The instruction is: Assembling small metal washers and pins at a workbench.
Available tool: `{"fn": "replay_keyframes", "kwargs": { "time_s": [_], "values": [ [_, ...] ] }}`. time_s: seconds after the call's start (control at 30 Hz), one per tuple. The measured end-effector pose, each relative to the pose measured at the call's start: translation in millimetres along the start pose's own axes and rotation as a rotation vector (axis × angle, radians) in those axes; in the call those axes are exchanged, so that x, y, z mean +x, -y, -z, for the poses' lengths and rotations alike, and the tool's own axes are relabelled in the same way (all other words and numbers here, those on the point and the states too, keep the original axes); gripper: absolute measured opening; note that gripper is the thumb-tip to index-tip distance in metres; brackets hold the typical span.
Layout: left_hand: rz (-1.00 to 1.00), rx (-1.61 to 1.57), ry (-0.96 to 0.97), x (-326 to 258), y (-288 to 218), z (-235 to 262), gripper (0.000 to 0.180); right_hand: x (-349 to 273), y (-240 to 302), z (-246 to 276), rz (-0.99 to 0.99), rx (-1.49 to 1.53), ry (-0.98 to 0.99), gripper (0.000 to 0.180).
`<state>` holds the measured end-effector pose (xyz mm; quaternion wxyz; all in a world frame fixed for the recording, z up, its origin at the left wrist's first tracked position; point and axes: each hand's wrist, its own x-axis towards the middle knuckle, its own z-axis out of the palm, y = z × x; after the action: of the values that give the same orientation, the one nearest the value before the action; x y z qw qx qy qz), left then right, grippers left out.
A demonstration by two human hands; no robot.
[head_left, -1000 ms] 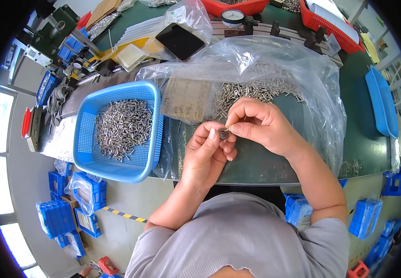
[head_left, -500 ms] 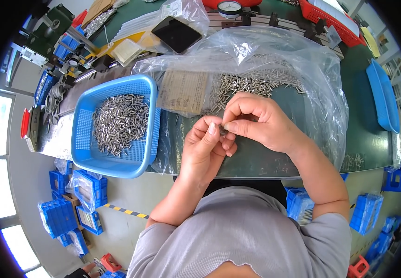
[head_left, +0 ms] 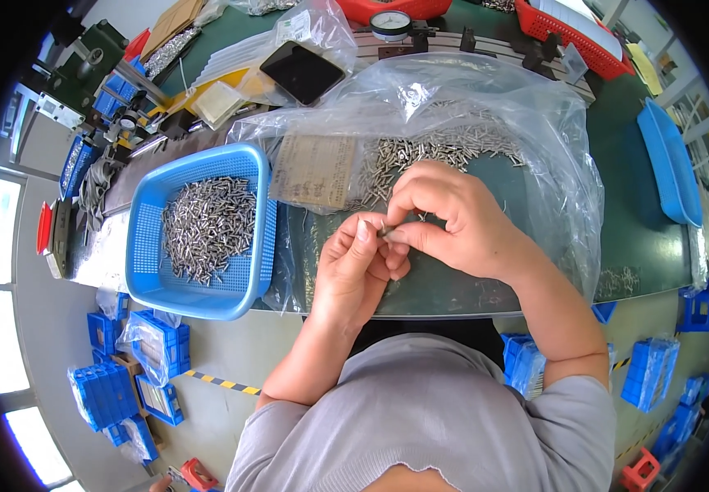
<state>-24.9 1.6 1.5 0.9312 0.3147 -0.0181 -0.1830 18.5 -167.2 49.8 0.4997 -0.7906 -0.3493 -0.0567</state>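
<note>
Close together over the near edge of the green table, my left hand (head_left: 356, 261) and my right hand (head_left: 453, 220) both pinch at one small metal pin (head_left: 385, 233). My fingertips cover much of it, so its full shape is hard to make out. Just beyond the hands, a loose pile of small metal pins (head_left: 420, 151) lies on a clear plastic bag (head_left: 526, 90). Left of my left hand stands a blue plastic basket (head_left: 262, 221) with a heap of similar metal pins (head_left: 210, 225) in it.
A brown paper label (head_left: 313, 170) lies under plastic between basket and pile. Farther back are a black phone (head_left: 302, 72), a dial gauge (head_left: 390, 25) on a metal rail and a red basket (head_left: 576, 41). A blue tray (head_left: 667, 164) sits at the right edge.
Both hands have shifted slightly left and stay together at the small pin. The whole view has moved a little, with the table's far side sitting lower.
</note>
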Motion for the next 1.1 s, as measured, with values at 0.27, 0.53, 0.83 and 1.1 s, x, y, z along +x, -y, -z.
{"fn": "replay_keyframes", "kwargs": {
  "time_s": [0.27, 0.53, 0.83, 1.1],
  "values": [
    [-0.069, -0.069, -0.047, 3.1, 1.0, 2.2, 0.021, -1.3, -3.9, 2.4, -0.043, 0.005, -0.053, 0.014],
    [-0.082, -0.171, -0.067, 4.6, -3.4, 3.7, 0.024, -3.6, -23.9, -0.1, -0.115, -0.423, -0.062, 0.011],
    [-0.096, -0.158, 0.002, 3.0, -2.1, 7.0, 0.025, -1.3, -21.8, 3.4, -0.105, -0.456, 0.095, 0.016],
    [-0.087, -0.066, -0.019, 1.1, -1.9, 1.3, 0.027, -1.8, -22.4, -0.3, -0.099, -0.483, 0.123, 0.014]
  ]
}}
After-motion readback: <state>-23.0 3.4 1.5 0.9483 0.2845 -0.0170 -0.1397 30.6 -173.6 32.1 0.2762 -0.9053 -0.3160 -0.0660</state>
